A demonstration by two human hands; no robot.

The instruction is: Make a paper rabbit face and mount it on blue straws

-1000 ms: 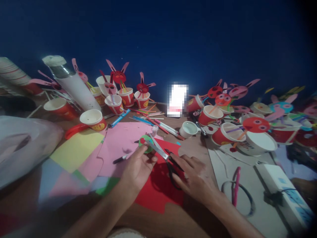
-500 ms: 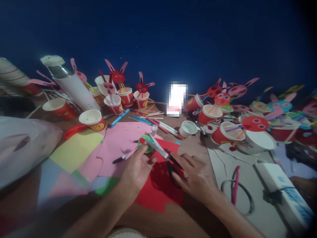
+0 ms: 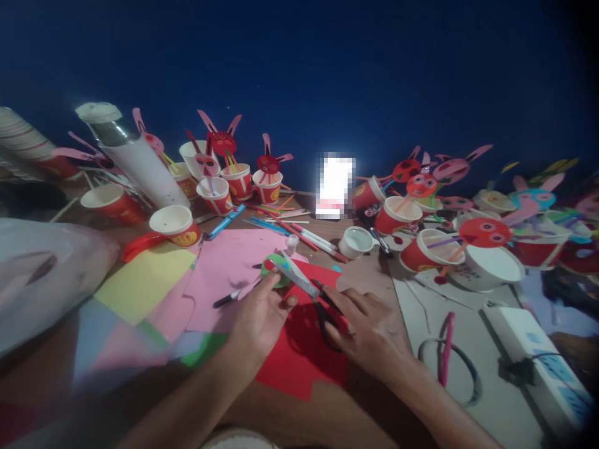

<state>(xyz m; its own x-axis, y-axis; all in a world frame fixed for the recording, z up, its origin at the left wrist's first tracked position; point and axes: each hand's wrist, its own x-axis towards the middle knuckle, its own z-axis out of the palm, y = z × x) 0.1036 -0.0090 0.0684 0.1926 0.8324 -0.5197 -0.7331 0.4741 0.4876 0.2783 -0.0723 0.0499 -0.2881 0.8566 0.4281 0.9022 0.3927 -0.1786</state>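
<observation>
My right hand (image 3: 369, 324) grips scissors (image 3: 304, 284) with black and red handles, their blades parted a little and pointing up and left. Between thumb and fingertips, my left hand (image 3: 262, 312) pinches a small red paper piece (image 3: 268, 265), which sits by the blade tips. Just behind the blades is a round green thing (image 3: 283, 277), partly covered. Beneath both hands lies a red paper sheet (image 3: 299, 368) with cut edges. A black-tipped pen (image 3: 225, 300) rests left of my left hand on a pink paper sheet (image 3: 215, 268).
Yellow paper (image 3: 145, 280) lies on the left beside a plastic bag (image 3: 42, 274). Red paper cups (image 3: 238, 183) with paper rabbit faces stand along the back. A lit, blurred-out screen (image 3: 334, 184) stands mid-back. At right are a white cup (image 3: 356, 243) and a power strip (image 3: 538, 355).
The scissor blades have shifted very slightly at the red paper piece. Both hands stay in almost the same place.
</observation>
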